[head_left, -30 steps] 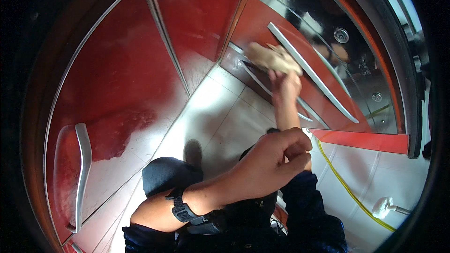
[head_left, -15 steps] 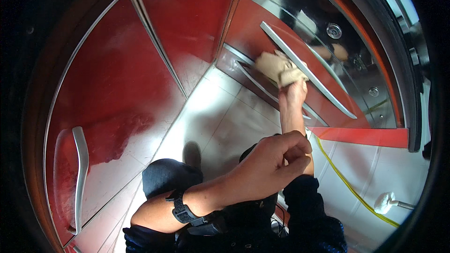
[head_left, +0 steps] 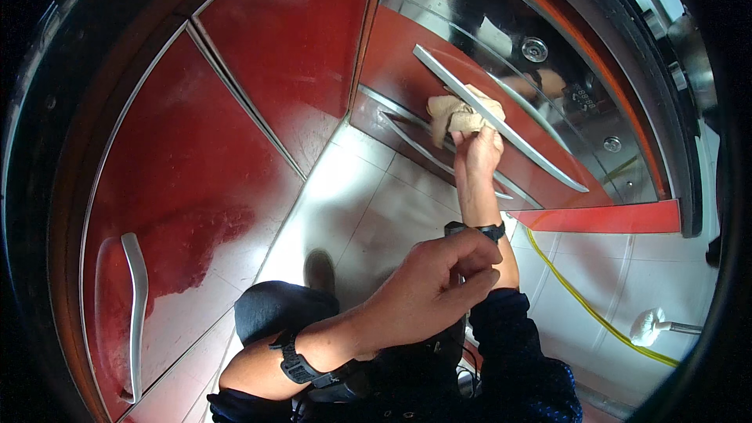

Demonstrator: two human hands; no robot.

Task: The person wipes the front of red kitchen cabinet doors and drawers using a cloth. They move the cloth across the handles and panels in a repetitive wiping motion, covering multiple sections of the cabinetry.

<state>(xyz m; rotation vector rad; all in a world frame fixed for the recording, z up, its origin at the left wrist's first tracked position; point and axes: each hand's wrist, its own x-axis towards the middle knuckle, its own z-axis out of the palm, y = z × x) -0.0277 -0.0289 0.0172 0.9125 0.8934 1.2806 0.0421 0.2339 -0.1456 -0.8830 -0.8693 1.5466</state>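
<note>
My right hand (head_left: 479,150) is closed on a beige cloth (head_left: 464,114), whose folds hang out past the fingers. The cloth is bunched at a long silver handle (head_left: 501,123) on the red front panel (head_left: 407,39) of a built-in appliance. Part of the cloth lies behind the handle, so its contact there is partly hidden. My left hand (head_left: 450,276) hovers nearer to me, in front of the right forearm. Its fingers are loosely curled toward the thumb and nothing shows in them. A black watch (head_left: 301,360) is on the left wrist.
Glossy red cabinet doors (head_left: 180,164) stand on the left, one with a curved silver handle (head_left: 135,313). Above the red panel is a dark reflective panel with round knobs (head_left: 534,49). A yellow hose (head_left: 583,305) crosses the white tiles at right, near a white-headed brush (head_left: 648,327).
The cloth has shifted slightly along the handle, and more of it now shows behind the bar. My left hand has moved a little to the left. The whole view has tilted slightly.
</note>
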